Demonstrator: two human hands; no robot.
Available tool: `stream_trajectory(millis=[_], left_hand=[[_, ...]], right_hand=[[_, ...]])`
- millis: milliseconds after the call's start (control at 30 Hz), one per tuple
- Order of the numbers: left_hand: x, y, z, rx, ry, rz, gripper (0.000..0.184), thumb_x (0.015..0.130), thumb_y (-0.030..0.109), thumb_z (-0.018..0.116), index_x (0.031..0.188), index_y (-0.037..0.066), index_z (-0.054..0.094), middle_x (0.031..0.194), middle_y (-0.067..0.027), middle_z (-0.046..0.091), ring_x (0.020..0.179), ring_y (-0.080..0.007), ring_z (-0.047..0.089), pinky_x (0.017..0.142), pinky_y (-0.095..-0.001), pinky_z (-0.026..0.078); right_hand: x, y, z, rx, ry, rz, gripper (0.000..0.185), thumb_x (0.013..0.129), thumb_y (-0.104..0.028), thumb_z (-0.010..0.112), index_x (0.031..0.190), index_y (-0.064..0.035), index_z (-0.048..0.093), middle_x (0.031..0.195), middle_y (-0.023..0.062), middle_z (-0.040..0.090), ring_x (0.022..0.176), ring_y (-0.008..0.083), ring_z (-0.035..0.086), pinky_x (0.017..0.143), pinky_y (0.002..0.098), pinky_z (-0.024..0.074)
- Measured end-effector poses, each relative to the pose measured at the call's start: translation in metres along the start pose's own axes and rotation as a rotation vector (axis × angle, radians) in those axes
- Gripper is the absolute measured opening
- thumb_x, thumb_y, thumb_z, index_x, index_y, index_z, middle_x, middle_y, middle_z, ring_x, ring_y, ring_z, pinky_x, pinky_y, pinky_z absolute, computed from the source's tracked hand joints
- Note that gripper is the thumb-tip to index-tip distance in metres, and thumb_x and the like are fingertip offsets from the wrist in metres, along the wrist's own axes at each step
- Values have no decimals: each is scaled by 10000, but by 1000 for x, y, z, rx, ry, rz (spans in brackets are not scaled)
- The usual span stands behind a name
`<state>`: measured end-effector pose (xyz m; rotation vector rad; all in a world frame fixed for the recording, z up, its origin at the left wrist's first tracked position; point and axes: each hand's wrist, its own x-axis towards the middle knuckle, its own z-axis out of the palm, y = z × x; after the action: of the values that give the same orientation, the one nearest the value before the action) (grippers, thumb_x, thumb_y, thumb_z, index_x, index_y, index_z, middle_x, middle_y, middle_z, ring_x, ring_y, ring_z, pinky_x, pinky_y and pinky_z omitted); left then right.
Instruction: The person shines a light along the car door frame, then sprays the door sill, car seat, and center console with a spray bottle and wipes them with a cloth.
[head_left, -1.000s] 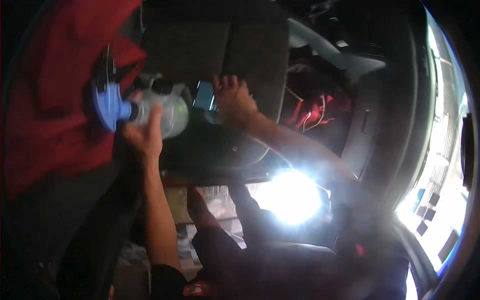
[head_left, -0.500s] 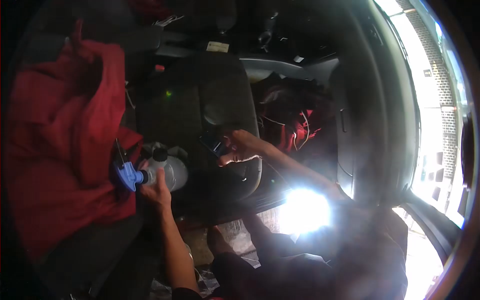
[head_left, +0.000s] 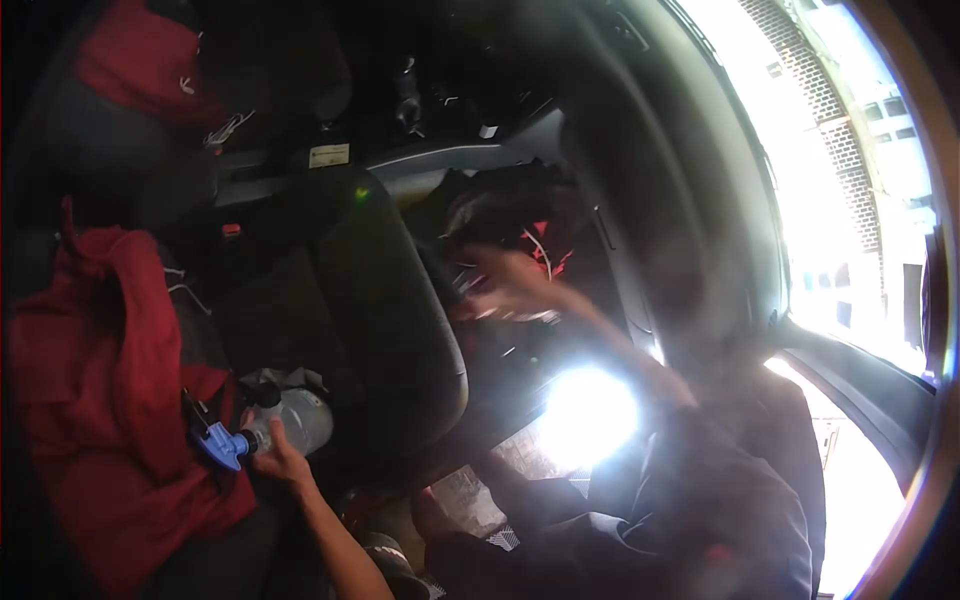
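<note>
My left hand (head_left: 281, 452) is closed around the neck of a translucent spray bottle (head_left: 308, 420), which lies tilted over the dark car seat. The bottle has a blue spray head (head_left: 222, 444) pointing left and a black cap on its side. My right hand (head_left: 510, 288) is smeared by motion beyond the seat's right edge, over the footwell. At its fingers is a dark, flat, phone-like object (head_left: 438, 268), hard to make out against the shadow. Near that hand, a dark bag with red parts (head_left: 540, 245) sits in the footwell.
Red cloth (head_left: 90, 340) is draped at the left, beside the dark seat (head_left: 350, 300). A seat-belt buckle with a red button (head_left: 232, 230) stands at the seat's edge. The car door (head_left: 680, 220) bounds the right side. Bright glare (head_left: 590, 418) hides part of the lower middle.
My view has shifted, so the seat and bottle appear lower and farther left. My right hand has moved off the seat to above the footwell. The left hand keeps its hold on the bottle.
</note>
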<state>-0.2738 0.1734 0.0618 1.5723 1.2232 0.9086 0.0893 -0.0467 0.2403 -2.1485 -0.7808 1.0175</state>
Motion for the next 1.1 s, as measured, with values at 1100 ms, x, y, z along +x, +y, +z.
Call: stream_trajectory(millis=[1100], left_hand=[[-1, 30, 0, 75, -35, 116, 418, 789, 107, 695, 1161, -42, 577, 1205, -188, 575, 1131, -314, 543, 992, -410, 414]], right_hand=[[-207, 201, -555, -380, 926, 455, 663, 893, -402, 607, 1415, -66, 375, 935, 106, 574, 740, 204, 563, 646, 349, 491]])
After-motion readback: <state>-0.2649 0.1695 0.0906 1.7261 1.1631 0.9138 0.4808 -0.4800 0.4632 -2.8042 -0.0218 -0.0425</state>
